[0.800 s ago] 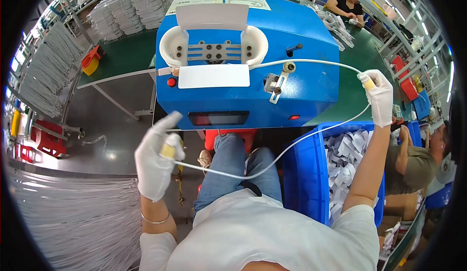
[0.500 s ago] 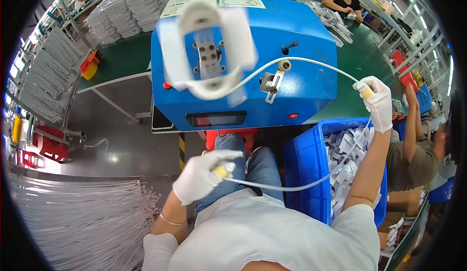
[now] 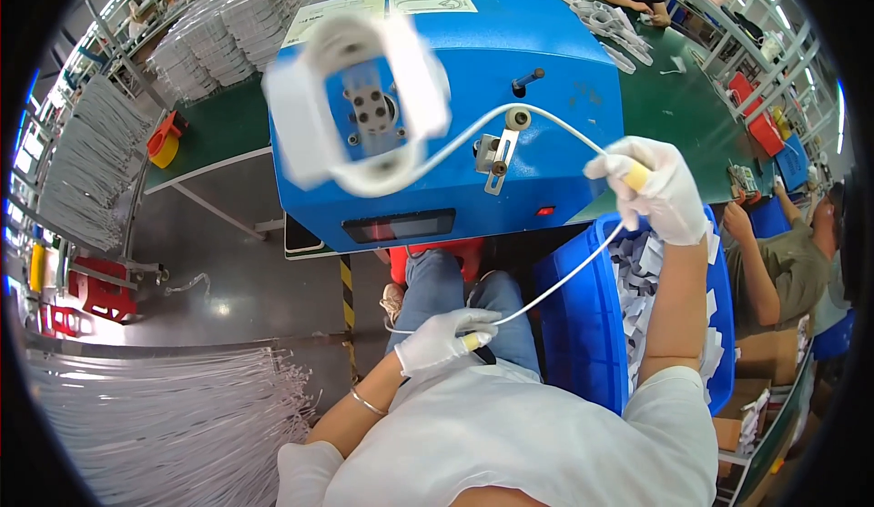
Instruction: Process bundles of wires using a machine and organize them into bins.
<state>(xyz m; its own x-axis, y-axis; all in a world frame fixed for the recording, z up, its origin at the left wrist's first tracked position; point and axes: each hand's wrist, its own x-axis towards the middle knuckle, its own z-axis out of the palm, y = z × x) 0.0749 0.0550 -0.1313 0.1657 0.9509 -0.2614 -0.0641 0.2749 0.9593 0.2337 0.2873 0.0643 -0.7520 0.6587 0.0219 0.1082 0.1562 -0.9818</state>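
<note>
A white cable (image 3: pixel 552 303) runs between my two gloved hands. My right hand (image 3: pixel 663 193), beside the blue machine's front right, is closed round the cable. Low over my lap, my left hand (image 3: pixel 446 341) pinches the cable, and a short end sticks out beyond it to the left. Each glove has a yellow patch by the thumb. From my right hand the cable crosses over a small guide roller (image 3: pixel 518 118) to a white winding frame (image 3: pixel 382 175) on the blue machine (image 3: pixel 569 61). The frame is smeared by motion, with white flaps at its sides.
Right of my legs stands a blue bin (image 3: pixel 583 316) full of white paper scraps (image 3: pixel 640 275). Many white cables (image 3: pixel 164 416) lie at the lower left. Stacked clear trays (image 3: pixel 228 29) and a yellow-red container (image 3: pixel 165 143) sit on the green table (image 3: pixel 214 134). Other people work at right and behind.
My right hand has come left and slightly down, nearer the machine. My left hand has moved right across my lap. The cable between them is straighter, and the winding frame remains blurred.
</note>
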